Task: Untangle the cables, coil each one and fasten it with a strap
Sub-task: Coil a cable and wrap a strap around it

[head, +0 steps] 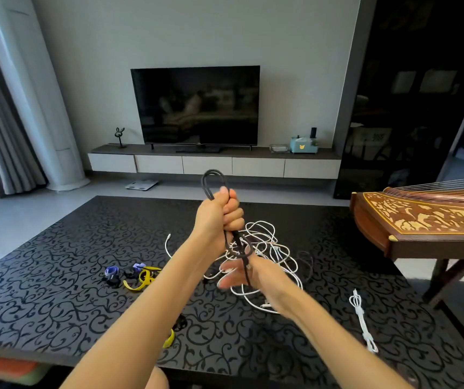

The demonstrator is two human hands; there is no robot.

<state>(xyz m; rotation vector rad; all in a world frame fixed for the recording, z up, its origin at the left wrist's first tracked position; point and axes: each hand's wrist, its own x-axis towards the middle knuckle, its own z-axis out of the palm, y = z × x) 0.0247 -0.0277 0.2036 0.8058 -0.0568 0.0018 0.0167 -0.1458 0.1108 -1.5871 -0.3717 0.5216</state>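
Table (56, 248) bearing the white cable tangle (277, 249). Above the tangle, the black cable (213, 179) is folded with its long axis vertical, clenched in the left hand (219, 214). Its tail drops to the nearer right hand (242, 273), whose fingers are extended but blurred, so the grip is indeterminate. Straps (141, 276) lie left of the tangle.

No text, brand name or number could be read anywhere. The only mark was a small yellow animal-face emblem on the pale blue box (304, 146) on the TV shelf (129, 149), with no legible letters.
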